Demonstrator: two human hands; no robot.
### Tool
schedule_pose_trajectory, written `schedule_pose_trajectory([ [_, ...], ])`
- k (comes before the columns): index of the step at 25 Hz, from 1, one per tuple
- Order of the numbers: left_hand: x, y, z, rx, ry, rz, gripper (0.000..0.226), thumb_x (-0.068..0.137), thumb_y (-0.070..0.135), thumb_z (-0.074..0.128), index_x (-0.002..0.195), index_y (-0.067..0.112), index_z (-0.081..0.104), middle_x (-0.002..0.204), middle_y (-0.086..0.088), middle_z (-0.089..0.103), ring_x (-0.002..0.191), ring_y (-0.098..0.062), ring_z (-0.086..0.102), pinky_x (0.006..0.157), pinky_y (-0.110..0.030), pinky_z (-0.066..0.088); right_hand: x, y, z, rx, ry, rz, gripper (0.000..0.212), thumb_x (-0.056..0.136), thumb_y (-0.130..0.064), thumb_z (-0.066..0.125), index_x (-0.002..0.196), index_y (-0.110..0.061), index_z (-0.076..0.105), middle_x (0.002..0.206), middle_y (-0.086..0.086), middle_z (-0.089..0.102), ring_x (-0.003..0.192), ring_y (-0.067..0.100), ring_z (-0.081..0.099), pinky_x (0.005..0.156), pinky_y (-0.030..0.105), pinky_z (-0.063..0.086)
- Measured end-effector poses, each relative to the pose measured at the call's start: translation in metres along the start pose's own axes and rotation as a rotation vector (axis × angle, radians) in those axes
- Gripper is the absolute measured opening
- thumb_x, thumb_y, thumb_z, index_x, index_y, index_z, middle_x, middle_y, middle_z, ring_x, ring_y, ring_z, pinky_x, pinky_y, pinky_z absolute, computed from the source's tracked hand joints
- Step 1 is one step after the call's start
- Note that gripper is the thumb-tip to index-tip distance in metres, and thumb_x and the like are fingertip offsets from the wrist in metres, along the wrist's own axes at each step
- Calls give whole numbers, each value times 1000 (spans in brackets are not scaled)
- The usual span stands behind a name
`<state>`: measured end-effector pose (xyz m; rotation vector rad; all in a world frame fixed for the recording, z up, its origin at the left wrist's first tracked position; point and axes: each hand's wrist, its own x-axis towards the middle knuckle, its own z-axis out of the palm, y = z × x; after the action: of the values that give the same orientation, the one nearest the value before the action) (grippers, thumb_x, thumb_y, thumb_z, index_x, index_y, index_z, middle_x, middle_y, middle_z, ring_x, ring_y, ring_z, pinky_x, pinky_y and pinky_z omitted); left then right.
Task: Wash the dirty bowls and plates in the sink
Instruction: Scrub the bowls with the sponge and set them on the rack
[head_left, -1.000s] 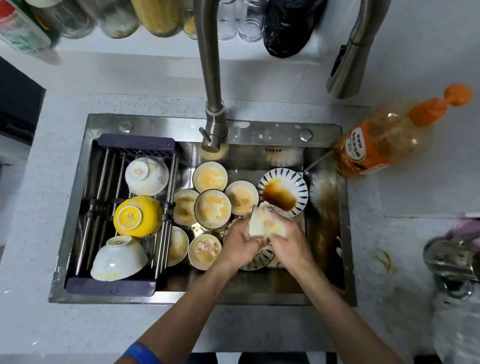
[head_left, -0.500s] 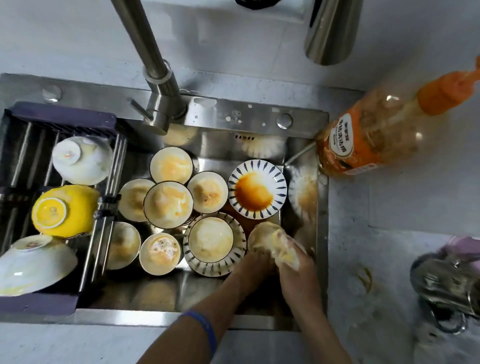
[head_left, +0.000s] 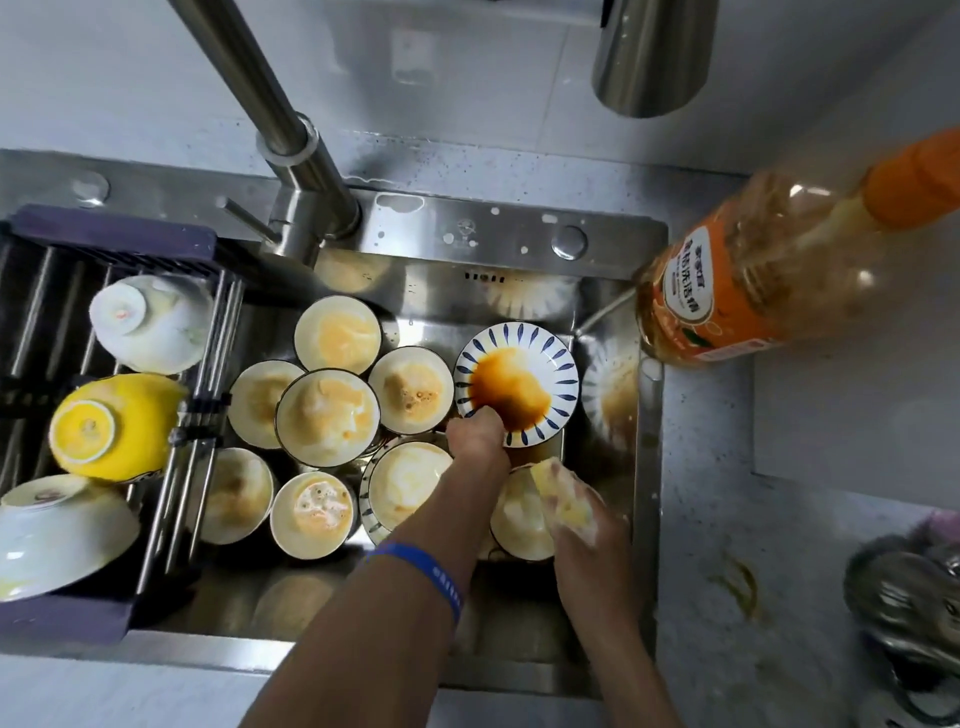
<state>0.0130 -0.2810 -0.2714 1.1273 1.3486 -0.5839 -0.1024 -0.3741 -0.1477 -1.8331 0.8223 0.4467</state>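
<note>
Detergent bottle (head_left: 769, 275) lies tilted on the counter at the sink's back right corner, orange cap, orange label w/ white panel of Chinese characters, too blurred to read. Small stamped mark on the sink (head_left: 519, 234) back ledge, not legible. Blue wristband (head_left: 431, 571) on the left wrist has white lettering, too small to read.

Left hand (head_left: 478, 434) reaches fwd into the basin, arm coming from the front edge, fingers curled & pinching the near rim of the blue-striped plate (head_left: 517, 382), which holds a brown sauce stain & sits toward the back right of the basin. Right hand (head_left: 587, 530) sits low by the right wall, fingers wrapped round a soapy yellow sponge (head_left: 563, 493) held over a dirty bowl (head_left: 519, 519) near the front right.

Other dirty bowls (head_left: 327, 415) w/ orange residue cluster in the middle of the basin, rims touching; one sits in a striped plate beside the left forearm. Drying rack (head_left: 114, 234) spans the sink's left side w/ a white bowl (head_left: 150, 322), a yellow bowl (head_left: 109, 426) & another white bowl (head_left: 57, 535), all upside down. Faucet (head_left: 291, 171) rises from the back ledge
</note>
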Motion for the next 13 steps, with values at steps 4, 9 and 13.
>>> schedule_pose_trajectory([
  [4,-5,2,1,60,5,115,58,77,4,50,133,19,52,120,-17,64,107,-38,62,94,-53,54,-3,14,3,-9,35,7,43,97,-10,52,131,-36,60,124,-19,59,117,4,54,99,24,48],
  [9,-62,13,-28,548,-57,665,27,91,6,52,111,17,37,93,-7,61,88,-32,64,75,-45,56,-15,11,0,-81,35,-21,52,94,-8,53,139,-35,53,135,-12,55,125,10,51,103,28,44],
  [13,-89,33,-52,877,-77,1028,38,86,0,53,112,20,36,90,-4,61,78,-23,61,64,-38,53,-26,-11,-1,-3,74,-62,50,94,-7,52,136,-34,56,129,-11,58,120,10,53,91,23,45],
])
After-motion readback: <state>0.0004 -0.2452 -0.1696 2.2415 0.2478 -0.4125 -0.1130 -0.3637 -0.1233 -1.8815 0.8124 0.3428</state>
